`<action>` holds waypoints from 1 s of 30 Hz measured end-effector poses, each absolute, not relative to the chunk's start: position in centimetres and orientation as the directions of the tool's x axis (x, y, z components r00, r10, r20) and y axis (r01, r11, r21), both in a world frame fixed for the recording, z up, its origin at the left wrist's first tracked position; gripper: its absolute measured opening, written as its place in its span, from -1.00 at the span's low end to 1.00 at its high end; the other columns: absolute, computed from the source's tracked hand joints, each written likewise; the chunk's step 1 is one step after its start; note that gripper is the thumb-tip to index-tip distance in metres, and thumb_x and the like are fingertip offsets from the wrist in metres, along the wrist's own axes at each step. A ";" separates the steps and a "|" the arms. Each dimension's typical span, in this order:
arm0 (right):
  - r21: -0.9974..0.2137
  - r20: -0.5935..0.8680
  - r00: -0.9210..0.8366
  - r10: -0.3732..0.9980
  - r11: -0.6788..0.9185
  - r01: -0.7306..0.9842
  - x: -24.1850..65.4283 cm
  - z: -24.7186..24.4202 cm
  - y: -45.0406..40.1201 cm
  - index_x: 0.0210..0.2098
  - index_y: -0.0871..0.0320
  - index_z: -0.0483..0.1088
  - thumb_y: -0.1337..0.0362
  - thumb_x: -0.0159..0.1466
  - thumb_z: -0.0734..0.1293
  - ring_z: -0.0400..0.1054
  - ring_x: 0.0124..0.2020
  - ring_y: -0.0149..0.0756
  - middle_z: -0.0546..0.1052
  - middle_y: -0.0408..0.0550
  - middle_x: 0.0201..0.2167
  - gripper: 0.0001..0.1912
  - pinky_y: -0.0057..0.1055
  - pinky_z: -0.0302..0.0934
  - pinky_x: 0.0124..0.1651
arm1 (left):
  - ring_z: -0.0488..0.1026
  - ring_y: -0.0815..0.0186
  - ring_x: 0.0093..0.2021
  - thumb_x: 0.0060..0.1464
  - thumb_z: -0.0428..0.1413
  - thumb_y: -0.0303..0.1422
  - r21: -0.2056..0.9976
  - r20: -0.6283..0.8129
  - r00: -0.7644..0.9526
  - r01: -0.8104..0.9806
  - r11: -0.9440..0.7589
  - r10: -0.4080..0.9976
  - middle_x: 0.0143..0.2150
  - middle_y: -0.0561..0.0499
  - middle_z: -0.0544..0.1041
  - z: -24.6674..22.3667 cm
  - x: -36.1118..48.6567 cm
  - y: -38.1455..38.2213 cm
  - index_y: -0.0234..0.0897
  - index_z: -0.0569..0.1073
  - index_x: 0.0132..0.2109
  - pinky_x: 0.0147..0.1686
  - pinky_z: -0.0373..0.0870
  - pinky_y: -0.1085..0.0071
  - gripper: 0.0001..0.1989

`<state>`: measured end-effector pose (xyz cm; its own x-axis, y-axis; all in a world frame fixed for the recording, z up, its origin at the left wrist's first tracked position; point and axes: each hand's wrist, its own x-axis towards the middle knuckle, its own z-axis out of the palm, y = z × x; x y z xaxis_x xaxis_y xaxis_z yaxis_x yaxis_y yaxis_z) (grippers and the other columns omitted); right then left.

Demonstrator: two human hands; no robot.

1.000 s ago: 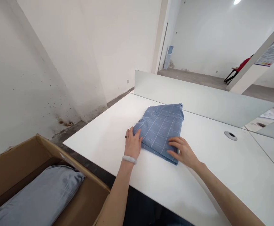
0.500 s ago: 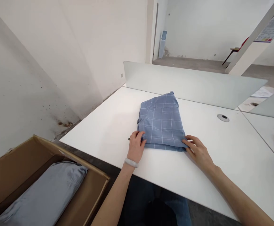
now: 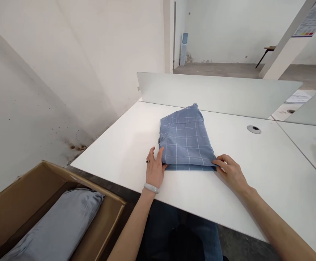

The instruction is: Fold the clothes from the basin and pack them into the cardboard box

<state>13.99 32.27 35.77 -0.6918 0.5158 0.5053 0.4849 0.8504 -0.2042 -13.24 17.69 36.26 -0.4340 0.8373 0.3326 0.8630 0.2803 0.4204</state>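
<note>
Head cam: hands [image 3: 155, 170] on folded shirt [image 3: 186, 139], R fingertips part hidden

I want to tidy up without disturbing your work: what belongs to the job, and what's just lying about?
In the job:
- blue garment with white checks, edge pinched by the right hand, left hand at its near left corner
- white table under it

Apparently apart:
- printed white paper
- blue-and-white water dispenser
- brown cardboard box holding grey-blue cloth; possibly linked
</note>
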 end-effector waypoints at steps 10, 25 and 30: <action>-0.298 0.428 -0.594 0.681 0.727 0.619 14.3 36.1 31.4 -0.33 0.12 0.27 0.36 0.20 0.19 0.24 -0.50 -0.43 0.39 -0.11 -0.37 -0.95 -0.45 0.14 -0.47 | 0.17 -0.01 0.19 0.13 -0.02 -0.60 0.190 0.454 -0.271 0.960 0.206 0.848 0.20 -0.20 0.15 36.4 -12.6 17.2 -0.23 0.39 0.01 -0.10 0.48 0.15 -0.66; -0.137 0.420 -0.567 0.708 0.667 0.732 13.7 35.8 30.8 -0.46 0.13 0.15 0.44 0.07 0.16 0.07 -0.59 -0.44 0.33 -0.21 -0.56 -0.92 -0.47 -0.06 -0.44 | 0.32 0.37 -0.28 -0.04 -0.02 -0.72 0.427 0.436 -0.355 0.890 0.156 0.827 -0.16 -0.05 0.20 35.1 -12.9 17.2 -0.34 0.30 -0.29 -0.31 0.41 0.41 -0.77; -0.154 0.377 -0.535 0.756 0.621 0.768 13.5 35.7 30.6 -0.46 0.12 0.14 0.41 0.06 0.15 0.08 -0.61 -0.44 0.33 -0.22 -0.57 -0.93 -0.48 -0.12 -0.48 | 0.26 0.42 -0.35 -0.16 -0.02 -0.78 0.406 0.437 -0.349 0.899 0.165 0.829 -0.24 0.02 0.17 35.5 -12.8 17.1 -0.29 0.23 -0.40 -0.36 0.34 0.47 -0.71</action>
<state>13.49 30.58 35.66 -0.5354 0.7559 0.3769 0.7685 0.6211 -0.1539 -12.77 17.13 35.51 -0.3493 0.8291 0.4366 0.8989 0.1650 0.4059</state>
